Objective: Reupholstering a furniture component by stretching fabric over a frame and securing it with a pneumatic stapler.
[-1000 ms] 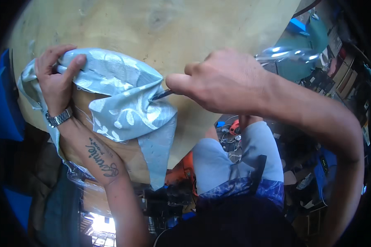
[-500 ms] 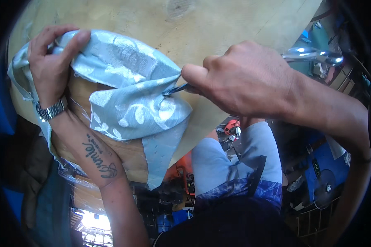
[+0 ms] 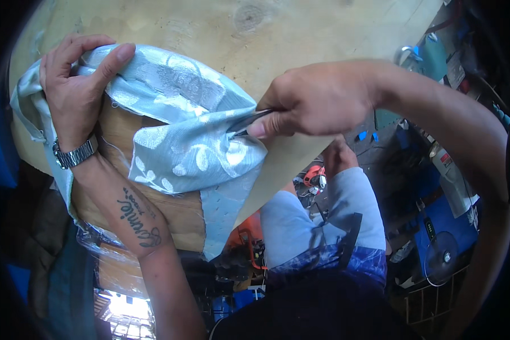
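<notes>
My left hand (image 3: pixel 73 90) grips the pale blue patterned fabric (image 3: pixel 181 158) near its upper-left edge, fingers curled over a padded fold. Brown board-like material (image 3: pixel 175 221) shows beneath the fabric. My right hand (image 3: pixel 317 99) is closed on a metal tool (image 3: pixel 249 120), its thumb low against the dark narrow end, which sits in the fabric's gathered fold at the right. The tool's shiny far end (image 3: pixel 407 55) shows behind my wrist. Exactly what the dark end grips or pierces is hidden.
A large pale plywood surface (image 3: pixel 323 22) lies under the work, its edge running diagonally at right. My legs (image 3: pixel 340 204) are below it. Cluttered floor items include an orange object (image 3: pixel 314 175), a blue case (image 3: pixel 459 238) and a green object (image 3: pixel 433 62). A blue object (image 3: pixel 0 141) is at far left.
Over the last second my left hand and the fabric have shifted up. My right hand has turned, bringing its thumb down to the fold, and less of the tool's shiny end shows.
</notes>
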### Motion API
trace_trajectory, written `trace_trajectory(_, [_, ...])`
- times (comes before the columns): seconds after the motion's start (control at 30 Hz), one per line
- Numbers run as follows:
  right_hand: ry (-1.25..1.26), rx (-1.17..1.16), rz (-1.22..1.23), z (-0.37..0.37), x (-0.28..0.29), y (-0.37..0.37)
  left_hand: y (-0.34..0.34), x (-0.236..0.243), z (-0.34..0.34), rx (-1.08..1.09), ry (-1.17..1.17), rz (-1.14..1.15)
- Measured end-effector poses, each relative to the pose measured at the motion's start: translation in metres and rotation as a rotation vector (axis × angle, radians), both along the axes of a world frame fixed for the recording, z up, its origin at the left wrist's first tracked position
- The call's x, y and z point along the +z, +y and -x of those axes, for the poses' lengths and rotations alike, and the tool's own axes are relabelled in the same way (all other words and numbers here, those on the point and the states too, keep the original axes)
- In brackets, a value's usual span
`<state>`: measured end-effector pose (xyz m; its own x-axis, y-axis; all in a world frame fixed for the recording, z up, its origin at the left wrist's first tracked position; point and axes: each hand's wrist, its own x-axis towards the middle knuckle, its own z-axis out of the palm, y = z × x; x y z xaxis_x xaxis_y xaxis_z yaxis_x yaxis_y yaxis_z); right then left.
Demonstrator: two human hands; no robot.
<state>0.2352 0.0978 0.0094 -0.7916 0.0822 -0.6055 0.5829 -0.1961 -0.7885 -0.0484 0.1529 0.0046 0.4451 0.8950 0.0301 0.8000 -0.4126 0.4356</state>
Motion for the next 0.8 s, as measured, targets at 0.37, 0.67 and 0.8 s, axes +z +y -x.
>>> trace_trajectory(0.37, [-0.074,0.036,-0.562,-0.008,0.009,-0.031,-0.002,-0.003,0.003,0.055,-0.034,0.064])
trace_trajectory(0.67, [-0.033,0.061,-1.351,-0.010,-0.004,-0.053,-0.003,-0.008,0.005,0.069,-0.019,0.059])
trace_trajectory(0.8, [-0.003,0.060,-1.481,-0.011,-0.012,-0.054,-0.005,0.001,-0.007,0.083,0.044,0.127])
